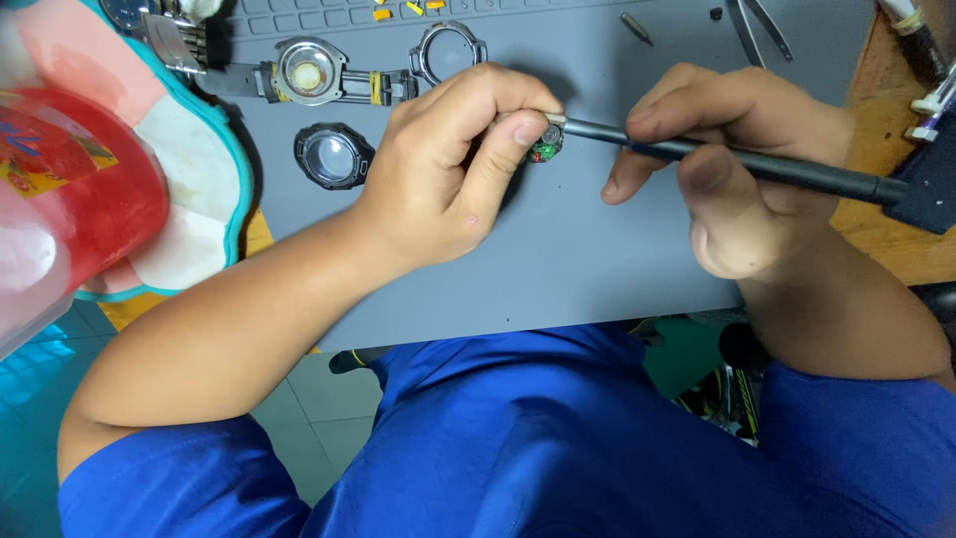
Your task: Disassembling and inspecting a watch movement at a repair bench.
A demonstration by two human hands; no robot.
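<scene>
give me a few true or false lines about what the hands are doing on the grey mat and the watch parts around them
1. The left hand pinches a small round watch movement. True.
2. The right hand holds a pair of scissors. False: it holds a slim dark tool, its tip at the movement.
3. A watch case with strap pieces lies on the grey mat above the left hand. True.
4. The black round bezel sits to the right of the right hand. False: it lies left of the left hand.
5. The tweezers are held in the left hand. False: they lie untouched at the mat's top.
</scene>
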